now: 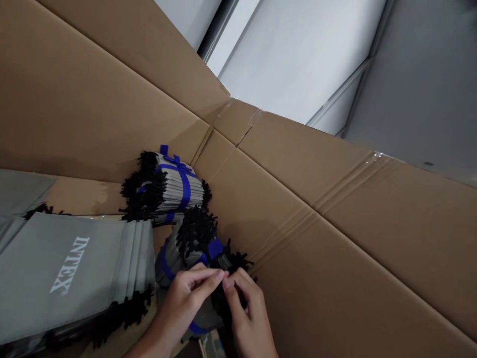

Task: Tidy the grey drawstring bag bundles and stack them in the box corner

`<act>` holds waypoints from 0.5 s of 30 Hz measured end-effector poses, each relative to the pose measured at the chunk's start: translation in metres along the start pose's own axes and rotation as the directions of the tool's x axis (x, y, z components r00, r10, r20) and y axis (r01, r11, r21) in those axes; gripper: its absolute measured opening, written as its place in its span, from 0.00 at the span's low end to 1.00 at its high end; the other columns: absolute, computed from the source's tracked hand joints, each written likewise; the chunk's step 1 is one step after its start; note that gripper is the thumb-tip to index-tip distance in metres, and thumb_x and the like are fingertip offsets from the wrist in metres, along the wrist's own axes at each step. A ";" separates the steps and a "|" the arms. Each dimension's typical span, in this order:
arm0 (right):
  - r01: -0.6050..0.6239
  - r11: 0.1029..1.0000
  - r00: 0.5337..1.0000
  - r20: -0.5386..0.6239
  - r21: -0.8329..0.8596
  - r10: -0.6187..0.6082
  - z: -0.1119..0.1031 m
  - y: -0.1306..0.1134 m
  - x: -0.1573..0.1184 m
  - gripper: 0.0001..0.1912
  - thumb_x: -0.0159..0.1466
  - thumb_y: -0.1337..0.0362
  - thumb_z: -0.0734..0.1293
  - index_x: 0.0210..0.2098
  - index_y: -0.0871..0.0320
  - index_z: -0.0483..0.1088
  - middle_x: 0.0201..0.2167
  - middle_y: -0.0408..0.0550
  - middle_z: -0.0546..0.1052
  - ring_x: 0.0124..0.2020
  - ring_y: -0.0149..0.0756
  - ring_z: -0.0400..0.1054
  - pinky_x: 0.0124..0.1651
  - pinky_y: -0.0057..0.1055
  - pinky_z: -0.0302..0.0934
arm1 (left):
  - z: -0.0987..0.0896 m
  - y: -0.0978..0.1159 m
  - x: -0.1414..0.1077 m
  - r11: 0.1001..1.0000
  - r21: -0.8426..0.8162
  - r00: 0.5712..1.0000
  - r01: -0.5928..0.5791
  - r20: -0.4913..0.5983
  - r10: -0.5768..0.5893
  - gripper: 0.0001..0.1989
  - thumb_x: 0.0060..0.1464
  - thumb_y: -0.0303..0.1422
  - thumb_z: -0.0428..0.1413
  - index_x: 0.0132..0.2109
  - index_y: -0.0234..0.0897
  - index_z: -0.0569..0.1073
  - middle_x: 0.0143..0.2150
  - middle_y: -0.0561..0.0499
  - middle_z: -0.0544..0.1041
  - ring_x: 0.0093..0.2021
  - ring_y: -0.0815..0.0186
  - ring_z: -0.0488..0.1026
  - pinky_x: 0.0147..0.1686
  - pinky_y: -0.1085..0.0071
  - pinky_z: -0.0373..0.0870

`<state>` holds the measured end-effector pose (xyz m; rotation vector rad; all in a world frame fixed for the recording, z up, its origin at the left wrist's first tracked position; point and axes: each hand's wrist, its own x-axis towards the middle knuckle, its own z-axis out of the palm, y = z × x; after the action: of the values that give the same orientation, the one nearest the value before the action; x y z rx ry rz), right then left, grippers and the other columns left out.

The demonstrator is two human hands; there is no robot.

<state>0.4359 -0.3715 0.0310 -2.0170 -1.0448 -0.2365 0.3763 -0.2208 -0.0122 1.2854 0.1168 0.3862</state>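
At the lower middle, my left hand (pixel 190 293) pinches thumb against forefinger, and my right hand (pixel 248 303) does the same, their fingertips touching. What lies between the fingertips, if anything, is too small to name. Just behind and beneath them is a grey bundle (pixel 173 251) with black fringed ends and blue straps. Farther back, a second bundle (pixel 175 186) of stacked grey pieces is tied with a blue ribbon in a bow. On the left lies a stack of grey bags (pixel 100 258) with white INTEX lettering and black fringe along the edge.
Tall cardboard walls (pixel 298 238) of a large box rise on the right and behind the bundles, meeting in a corner. Another grey piece (pixel 22 191) lies at the far left. Light panels (pixel 305 49) show above the box edge.
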 end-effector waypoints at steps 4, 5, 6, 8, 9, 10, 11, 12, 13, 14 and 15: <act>-0.130 0.989 0.989 0.076 0.069 0.124 -0.010 -0.005 0.007 0.25 0.76 0.46 0.64 0.30 0.56 0.73 0.28 0.42 0.70 0.31 0.36 0.65 0.35 0.29 0.59 | -0.004 -0.001 -0.001 0.989 0.104 0.992 -0.106 0.073 0.099 0.22 0.68 0.51 0.59 0.44 0.38 0.88 0.38 0.50 0.75 0.41 0.60 0.72 0.41 0.67 0.67; -0.166 0.983 0.981 0.116 0.080 0.156 -0.014 -0.007 0.011 0.25 0.76 0.46 0.64 0.29 0.56 0.72 0.28 0.42 0.70 0.31 0.36 0.65 0.35 0.29 0.59 | -0.005 0.000 -0.001 0.980 0.145 0.988 -0.135 0.089 0.123 0.21 0.69 0.50 0.58 0.46 0.38 0.88 0.39 0.49 0.76 0.41 0.61 0.73 0.40 0.67 0.67; -0.203 0.975 0.968 0.166 0.086 0.186 -0.019 -0.010 0.015 0.24 0.75 0.47 0.64 0.28 0.56 0.71 0.27 0.42 0.69 0.31 0.35 0.64 0.36 0.29 0.58 | -0.006 0.002 -0.001 0.968 0.193 0.984 -0.163 0.103 0.145 0.20 0.70 0.48 0.58 0.47 0.38 0.88 0.39 0.49 0.76 0.40 0.61 0.73 0.39 0.68 0.67; -0.263 0.961 0.935 0.268 0.083 0.233 -0.027 -0.016 0.024 0.23 0.75 0.50 0.64 0.27 0.56 0.69 0.27 0.41 0.69 0.32 0.35 0.63 0.36 0.29 0.56 | -0.008 0.008 0.001 0.934 0.286 0.975 -0.214 0.122 0.185 0.18 0.70 0.44 0.57 0.48 0.39 0.88 0.39 0.49 0.77 0.37 0.63 0.72 0.36 0.68 0.66; -0.282 0.956 0.918 0.311 0.074 0.247 -0.031 -0.019 0.028 0.22 0.74 0.52 0.63 0.26 0.55 0.68 0.27 0.41 0.68 0.32 0.35 0.63 0.36 0.29 0.54 | -0.008 0.011 0.002 0.917 0.322 0.971 -0.235 0.131 0.202 0.16 0.69 0.42 0.58 0.48 0.39 0.88 0.38 0.50 0.77 0.35 0.64 0.71 0.35 0.69 0.65; -0.298 0.953 0.903 0.343 0.062 0.260 -0.034 -0.021 0.032 0.21 0.73 0.54 0.63 0.26 0.55 0.67 0.26 0.41 0.68 0.31 0.34 0.62 0.35 0.29 0.53 | -0.009 0.014 0.004 0.902 0.350 0.966 -0.254 0.139 0.218 0.14 0.68 0.40 0.59 0.47 0.39 0.88 0.38 0.50 0.77 0.33 0.65 0.71 0.33 0.69 0.65; -0.311 0.949 0.892 0.360 0.048 0.274 -0.036 -0.023 0.035 0.20 0.72 0.55 0.63 0.25 0.55 0.66 0.25 0.40 0.66 0.30 0.34 0.60 0.34 0.29 0.51 | -0.009 0.017 0.005 0.889 0.371 0.962 -0.269 0.147 0.230 0.12 0.66 0.38 0.60 0.46 0.40 0.88 0.37 0.51 0.77 0.32 0.65 0.70 0.33 0.69 0.65; -0.323 0.946 0.883 0.370 0.032 0.289 -0.038 -0.024 0.038 0.19 0.71 0.56 0.63 0.25 0.54 0.65 0.24 0.39 0.64 0.29 0.34 0.58 0.33 0.30 0.50 | -0.009 0.020 0.007 0.879 0.386 0.959 -0.279 0.154 0.237 0.11 0.64 0.36 0.61 0.44 0.40 0.88 0.36 0.51 0.77 0.31 0.66 0.70 0.33 0.69 0.65; -0.335 0.942 0.875 0.375 0.016 0.305 -0.038 -0.024 0.040 0.19 0.71 0.56 0.62 0.24 0.54 0.64 0.23 0.38 0.62 0.28 0.33 0.56 0.31 0.30 0.48 | -0.008 0.022 0.008 0.873 0.395 0.957 -0.286 0.156 0.243 0.09 0.63 0.34 0.61 0.42 0.41 0.88 0.36 0.52 0.77 0.31 0.66 0.70 0.32 0.69 0.65; -0.347 0.938 0.869 0.377 0.002 0.321 -0.039 -0.025 0.042 0.19 0.71 0.56 0.63 0.24 0.54 0.63 0.23 0.38 0.60 0.27 0.33 0.54 0.30 0.30 0.46 | -0.007 0.023 0.009 0.870 0.397 0.956 -0.292 0.155 0.249 0.09 0.62 0.33 0.61 0.41 0.41 0.88 0.35 0.52 0.77 0.30 0.67 0.70 0.32 0.70 0.65; -0.356 0.934 0.863 0.380 -0.007 0.332 -0.039 -0.026 0.043 0.19 0.71 0.55 0.63 0.24 0.54 0.63 0.22 0.37 0.58 0.26 0.33 0.53 0.29 0.30 0.44 | -0.005 0.024 0.009 0.870 0.394 0.954 -0.298 0.153 0.257 0.10 0.62 0.32 0.60 0.40 0.41 0.88 0.35 0.52 0.77 0.30 0.67 0.70 0.32 0.70 0.65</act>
<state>0.4518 -0.3677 0.0927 -2.1966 -0.8764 0.3859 0.3781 -0.2077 0.0099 1.7480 -0.0762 0.5667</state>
